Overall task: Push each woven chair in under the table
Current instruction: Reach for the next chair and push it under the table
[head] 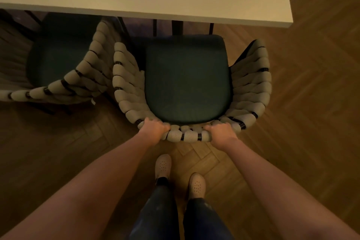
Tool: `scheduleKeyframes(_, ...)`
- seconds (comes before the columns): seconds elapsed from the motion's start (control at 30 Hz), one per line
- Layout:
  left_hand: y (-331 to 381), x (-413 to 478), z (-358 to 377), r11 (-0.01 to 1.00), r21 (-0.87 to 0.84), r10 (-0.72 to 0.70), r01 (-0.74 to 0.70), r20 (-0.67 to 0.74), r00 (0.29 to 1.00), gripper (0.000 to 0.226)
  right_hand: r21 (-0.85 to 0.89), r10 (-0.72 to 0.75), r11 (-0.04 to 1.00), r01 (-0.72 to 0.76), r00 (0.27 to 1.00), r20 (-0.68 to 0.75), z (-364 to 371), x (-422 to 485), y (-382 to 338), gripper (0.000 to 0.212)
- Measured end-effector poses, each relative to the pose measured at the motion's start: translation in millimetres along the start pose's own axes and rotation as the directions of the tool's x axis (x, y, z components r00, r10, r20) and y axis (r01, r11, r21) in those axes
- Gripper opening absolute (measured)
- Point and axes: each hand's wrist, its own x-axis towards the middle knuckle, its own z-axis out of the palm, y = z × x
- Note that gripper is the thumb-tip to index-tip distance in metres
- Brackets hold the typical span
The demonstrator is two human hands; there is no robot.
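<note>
A woven chair (251, 84) with a pale rope-wrapped frame and a dark green seat cushion (187, 80) stands in front of me, its seat front near the white table's edge (175, 13). My left hand (153, 129) grips the left part of the backrest's top rail. My right hand (221, 131) grips the same rail further right. A second woven chair (87, 64) of the same kind stands to the left, turned at an angle, with its seat partly beneath the tabletop.
The floor is herringbone wood parquet (302, 122). Dark table legs (176, 28) show under the tabletop beyond the chair. My feet in pale perforated shoes (163, 165) stand just behind the backrest. The table's right corner (290, 21) ends above open floor.
</note>
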Motion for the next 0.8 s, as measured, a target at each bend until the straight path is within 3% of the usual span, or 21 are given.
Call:
scheduleKeyframes(0.3, 19, 7, -14, 0.998, 0.041, 0.046, -0.047, 0.013, 0.999, 0.057, 0.017, -0.008, 1.0, 0.008, 1.0, -0.001, -3, -11, 25, 0.038)
scheduleKeyframes(0.8, -13, 44, -47, 0.993, 0.115, 0.047, -0.041, -0.048, 0.998, 0.056, 0.026, 0.027, 0.999, -0.027, 1.0, 0.007, -35, 26, 31, 0.038)
